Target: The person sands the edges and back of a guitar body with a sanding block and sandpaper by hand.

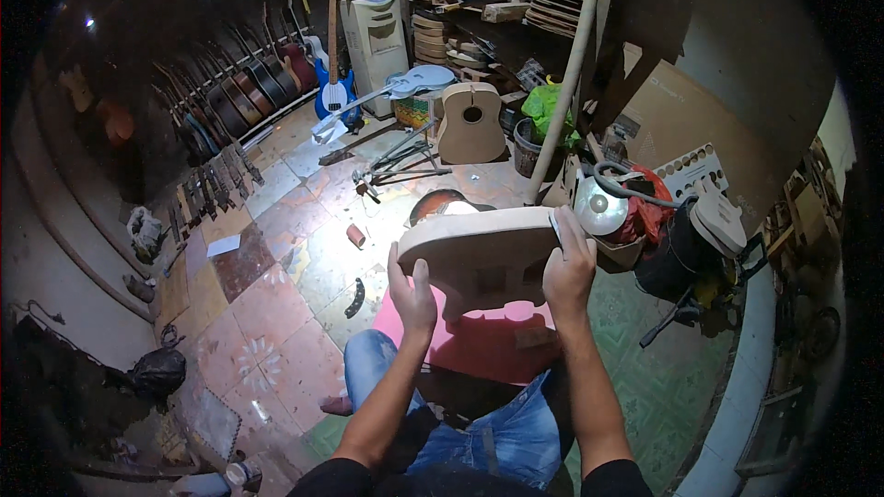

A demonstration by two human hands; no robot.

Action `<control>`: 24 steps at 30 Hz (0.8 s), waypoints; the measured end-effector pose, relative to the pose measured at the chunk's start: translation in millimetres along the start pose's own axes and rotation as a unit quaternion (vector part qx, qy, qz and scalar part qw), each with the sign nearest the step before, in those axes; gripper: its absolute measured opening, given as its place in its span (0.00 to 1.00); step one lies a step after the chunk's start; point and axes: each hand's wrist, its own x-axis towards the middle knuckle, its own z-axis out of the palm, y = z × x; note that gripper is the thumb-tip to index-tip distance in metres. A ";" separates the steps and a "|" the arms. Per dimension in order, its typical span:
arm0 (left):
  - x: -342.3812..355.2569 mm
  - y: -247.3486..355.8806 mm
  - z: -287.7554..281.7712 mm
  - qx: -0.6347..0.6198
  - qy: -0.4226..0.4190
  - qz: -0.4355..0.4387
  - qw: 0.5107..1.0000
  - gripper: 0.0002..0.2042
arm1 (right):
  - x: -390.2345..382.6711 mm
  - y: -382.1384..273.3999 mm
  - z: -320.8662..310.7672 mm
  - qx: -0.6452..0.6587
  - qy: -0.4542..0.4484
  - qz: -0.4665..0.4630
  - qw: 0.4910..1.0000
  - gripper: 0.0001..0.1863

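I hold an unfinished wooden electric guitar body (474,232) on edge above my lap, its pale rim up and its shaded face with cut-out pockets toward me. My left hand (414,299) grips its left end, thumb on the near face. My right hand (571,267) is closed round the right end. A small pale strip (554,224) shows by the right fingers; its kind I cannot make out. Beneath the body is a pink surface (470,350) between my knees, with the body's shadow on it. Just beyond lies a sunburst guitar body (435,202), partly hidden.
On the tiled floor lie a reddish-brown roll (356,236) and a black curved piece (355,297). Ahead stand an acoustic guitar body (471,133), a blue bass (335,97) and a leaning pole (564,97). A black bucket (670,253) is at the right, racked guitars (249,92) far left.
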 end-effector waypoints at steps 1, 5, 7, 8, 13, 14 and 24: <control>2.2 17.6 -0.7 0.001 0.001 0.001 1.000 0.27 | -1.7 -3.6 -0.2 0.004 -0.006 0.012 1.000 0.29; -1.2 52.3 -4.9 0.243 -0.083 0.267 0.929 0.30 | -3.7 -14.7 -4.8 0.018 -0.007 0.023 1.000 0.31; 0.2 45.2 -10.1 0.281 -0.087 0.297 0.908 0.31 | -5.5 -15.7 -4.3 0.023 -0.010 0.019 1.000 0.31; -3.2 37.9 -13.7 0.282 -0.084 0.297 0.909 0.31 | -6.8 -16.2 -4.0 0.027 -0.012 0.016 0.999 0.31; -19.6 22.8 -29.2 0.179 -0.010 0.162 0.970 0.34 | -12.2 -22.5 -6.6 0.023 -0.008 0.006 1.000 0.33; -21.7 22.4 -31.5 0.156 -0.004 0.120 0.981 0.35 | -12.6 -25.7 -8.9 0.018 -0.014 0.016 1.000 0.33; -13.1 67.4 -24.9 0.286 -0.065 0.313 0.903 0.32 | -18.8 -39.8 -10.7 0.015 -0.018 -0.011 1.000 0.34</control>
